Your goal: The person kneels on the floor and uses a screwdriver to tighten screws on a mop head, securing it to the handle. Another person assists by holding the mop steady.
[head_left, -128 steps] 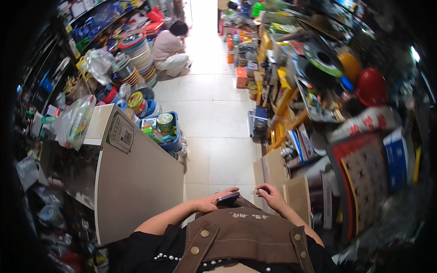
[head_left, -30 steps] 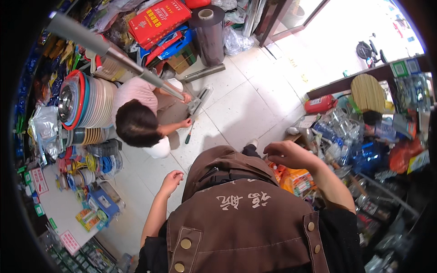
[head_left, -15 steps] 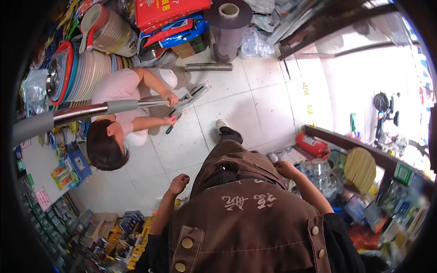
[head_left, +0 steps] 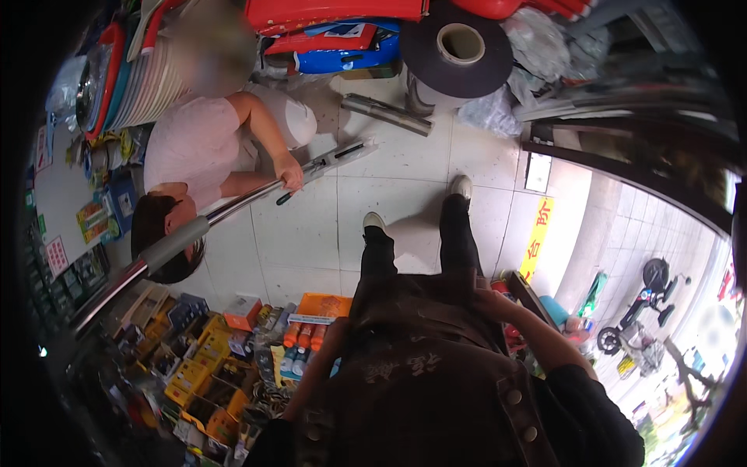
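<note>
My left hand hangs beside the brown apron I wear; its fingers are dark and mostly hidden. At the apron's other side is my right hand, against the cloth, with fingertips I cannot make out. Neither hand shows a held object. To my left a crouching person in a pale pink top grips a long metal pole with one hand. The pole has a grey sleeve, and a narrow flat head partly in clear plastic lies at its far end.
A big dark film roll stands ahead, with a grey tube on the tiles nearby. Stacked basins are far left. Yellow bins of small goods crowd the near left. A doorway sill with yellow tape lies right.
My view has shifted right, and both my feet now show on the tiles. My left hand has come in against the apron. The person's pole has tilted, its near end lower.
</note>
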